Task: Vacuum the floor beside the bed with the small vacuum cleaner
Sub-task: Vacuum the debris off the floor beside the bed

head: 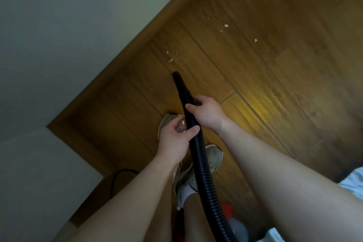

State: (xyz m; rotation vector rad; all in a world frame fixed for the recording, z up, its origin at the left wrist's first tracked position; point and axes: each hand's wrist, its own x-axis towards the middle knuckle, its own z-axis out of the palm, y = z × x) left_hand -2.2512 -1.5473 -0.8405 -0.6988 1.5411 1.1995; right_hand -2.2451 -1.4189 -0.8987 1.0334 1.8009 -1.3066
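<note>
A black ribbed vacuum hose (204, 173) runs up from the bottom of the head view and ends in a smooth black nozzle (179, 81) whose tip is down by the wooden floor (275, 88). My right hand (206, 113) grips the hose just behind the nozzle. My left hand (174, 137) holds the hose a little lower, thumb across it. Several pale scraps of debris (170, 60) lie on the floor just beyond the nozzle tip, more (226, 25) scattered further off. A red and grey part of the vacuum body (233, 224) shows near my legs.
A wooden skirting board (137, 41) runs diagonally along the white wall (68, 35) on the left. My feet in light shoes (214, 158) stand under the hose. A black cable (119, 175) loops by the wall corner. White bedding (353, 182) shows at the lower right.
</note>
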